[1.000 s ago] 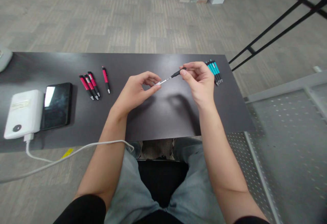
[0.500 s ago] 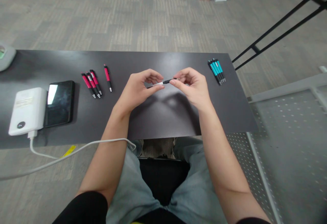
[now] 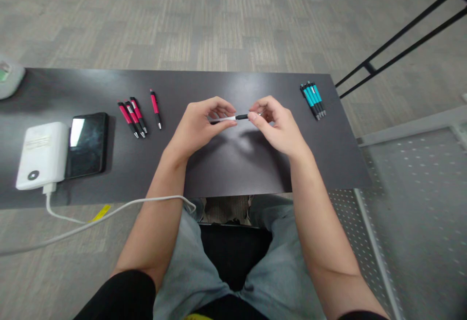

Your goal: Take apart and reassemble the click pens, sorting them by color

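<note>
On my screen I log one white-and-black pen above the tabletop, between left hand, pinching its white part, and right hand, pinching its black end. Teal pens: near far right corner. Carpeted floor: beyond far edge.

We can read no words or numbers. Well to the left of our left fingers, faint lines of print on the white device blur past reading, as does its round dark disc. Nearer us than those fingers, the cable has a yellow tag, equally illegible to us.
</note>
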The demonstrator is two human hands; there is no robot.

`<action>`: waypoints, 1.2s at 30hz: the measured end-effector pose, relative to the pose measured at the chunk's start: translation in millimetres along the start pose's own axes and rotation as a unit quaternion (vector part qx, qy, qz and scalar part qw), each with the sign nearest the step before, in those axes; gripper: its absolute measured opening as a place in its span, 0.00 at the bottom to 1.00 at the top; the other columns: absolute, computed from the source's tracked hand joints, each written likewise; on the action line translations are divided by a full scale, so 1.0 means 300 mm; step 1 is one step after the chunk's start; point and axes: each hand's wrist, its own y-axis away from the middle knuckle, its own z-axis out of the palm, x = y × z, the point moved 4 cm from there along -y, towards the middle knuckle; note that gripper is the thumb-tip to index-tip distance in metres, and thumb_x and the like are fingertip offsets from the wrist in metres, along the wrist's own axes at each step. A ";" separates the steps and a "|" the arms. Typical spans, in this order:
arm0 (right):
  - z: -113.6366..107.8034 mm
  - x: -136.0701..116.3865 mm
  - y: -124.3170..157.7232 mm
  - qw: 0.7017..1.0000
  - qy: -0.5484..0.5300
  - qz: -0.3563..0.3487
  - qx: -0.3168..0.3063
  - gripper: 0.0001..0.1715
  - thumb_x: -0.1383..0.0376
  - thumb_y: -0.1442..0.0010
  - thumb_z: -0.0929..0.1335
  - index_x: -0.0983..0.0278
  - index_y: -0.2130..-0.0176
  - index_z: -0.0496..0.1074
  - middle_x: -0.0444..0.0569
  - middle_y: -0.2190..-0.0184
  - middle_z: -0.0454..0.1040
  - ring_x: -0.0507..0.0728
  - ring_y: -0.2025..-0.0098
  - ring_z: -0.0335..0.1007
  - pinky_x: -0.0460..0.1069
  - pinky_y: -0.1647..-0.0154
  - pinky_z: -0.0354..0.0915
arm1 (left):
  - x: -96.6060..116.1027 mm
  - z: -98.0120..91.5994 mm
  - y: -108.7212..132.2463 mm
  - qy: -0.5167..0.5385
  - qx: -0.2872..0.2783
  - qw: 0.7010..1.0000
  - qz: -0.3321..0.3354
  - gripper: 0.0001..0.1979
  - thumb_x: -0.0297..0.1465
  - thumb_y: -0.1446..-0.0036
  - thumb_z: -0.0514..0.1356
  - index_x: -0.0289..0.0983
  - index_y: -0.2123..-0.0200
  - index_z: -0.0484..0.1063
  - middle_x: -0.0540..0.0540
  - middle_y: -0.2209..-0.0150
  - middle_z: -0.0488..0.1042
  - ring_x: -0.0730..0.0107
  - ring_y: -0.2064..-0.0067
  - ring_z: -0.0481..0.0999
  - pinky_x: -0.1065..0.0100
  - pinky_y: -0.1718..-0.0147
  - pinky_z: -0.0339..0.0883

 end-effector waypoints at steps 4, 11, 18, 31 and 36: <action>0.003 0.006 -0.001 1.000 0.021 -0.013 -0.009 0.42 0.21 0.21 0.73 0.53 0.59 0.79 0.47 0.65 0.78 0.64 0.60 0.76 0.58 0.53 0.74 | -0.003 0.008 0.001 -0.010 -0.001 1.000 0.003 0.19 0.51 0.34 0.84 0.44 0.55 0.90 0.44 0.56 0.94 0.53 0.54 0.91 0.55 0.49 0.86; 0.009 0.005 -0.001 0.999 0.010 0.017 -0.047 0.45 0.18 0.23 0.71 0.53 0.60 0.78 0.45 0.68 0.78 0.63 0.61 0.76 0.56 0.55 0.72 | -0.003 0.008 0.002 -0.014 -0.008 1.000 0.006 0.15 0.47 0.33 0.83 0.44 0.55 0.90 0.44 0.56 0.94 0.52 0.53 0.92 0.54 0.49 0.87; 0.018 0.006 0.000 0.998 0.040 0.012 -0.038 0.43 0.23 0.18 0.70 0.54 0.63 0.75 0.46 0.70 0.74 0.64 0.61 0.77 0.56 0.56 0.70 | -0.007 0.019 0.001 -0.019 -0.011 1.000 0.014 0.15 0.49 0.32 0.83 0.46 0.55 0.90 0.44 0.55 0.94 0.50 0.52 0.92 0.51 0.47 0.87; 0.009 -0.005 -0.006 0.999 0.054 -0.002 0.002 0.48 0.22 0.16 0.68 0.55 0.69 0.71 0.43 0.76 0.65 0.59 0.68 0.66 0.55 0.61 0.59 | -0.016 0.006 0.001 -0.096 -0.009 0.994 0.050 0.13 0.47 0.24 0.75 0.44 0.54 0.90 0.42 0.52 0.93 0.49 0.49 0.91 0.53 0.43 0.84; 0.012 -0.001 -0.004 0.999 0.044 0.004 0.009 0.49 0.21 0.17 0.67 0.55 0.69 0.72 0.42 0.76 0.65 0.59 0.69 0.65 0.55 0.61 0.59 | -0.019 0.022 0.002 -0.097 -0.042 0.994 0.032 0.15 0.48 0.19 0.71 0.44 0.50 0.92 0.43 0.52 0.94 0.50 0.50 0.93 0.55 0.45 0.82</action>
